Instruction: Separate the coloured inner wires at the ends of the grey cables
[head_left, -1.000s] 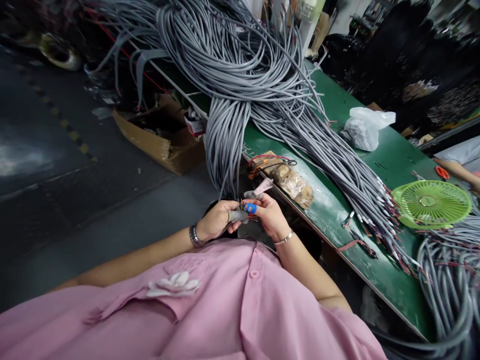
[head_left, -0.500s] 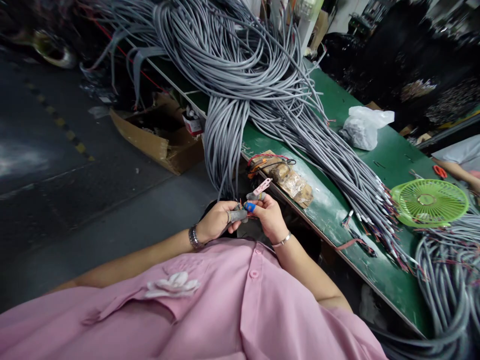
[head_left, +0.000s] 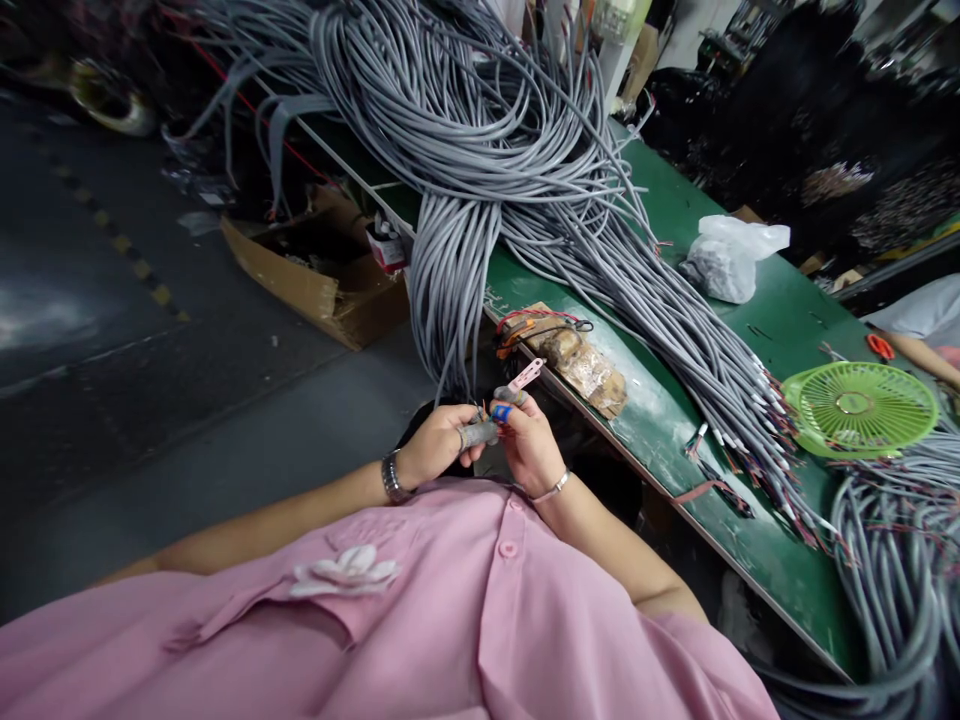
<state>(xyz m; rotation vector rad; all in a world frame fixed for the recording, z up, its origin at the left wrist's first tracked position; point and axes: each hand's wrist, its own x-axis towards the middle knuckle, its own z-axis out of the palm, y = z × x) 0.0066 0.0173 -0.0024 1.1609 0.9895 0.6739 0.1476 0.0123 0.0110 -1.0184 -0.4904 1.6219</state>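
Observation:
My left hand (head_left: 435,447) is closed in a pinch in front of my shirt, its thumb in a grey finger cover (head_left: 478,434). Thin coloured wires (head_left: 482,412) show at its fingertips, apparently at a cable end; most of the cable is hidden. My right hand (head_left: 534,442) is pinched against the same wires, fingertips nearly touching the left ones. A blue band (head_left: 501,411) wraps its thumb, and grey covers its index finger. Just beyond that finger a pink piece with holes (head_left: 526,375) sticks out; whether the hand holds it I cannot tell.
Long grey cables (head_left: 450,130) lie heaped on the green table (head_left: 780,580), some hanging over its near edge. On the table are a taped wooden block (head_left: 585,370), a plastic bag (head_left: 731,258), a green fan (head_left: 855,405) and red-handled scissors (head_left: 880,347). A cardboard box (head_left: 300,285) stands on the floor. Another person's arm (head_left: 919,352) is at right.
My right hand has turned slightly and shifted a little left and down, its wrist closer to my body. My left hand has barely moved, still pinching the wires.

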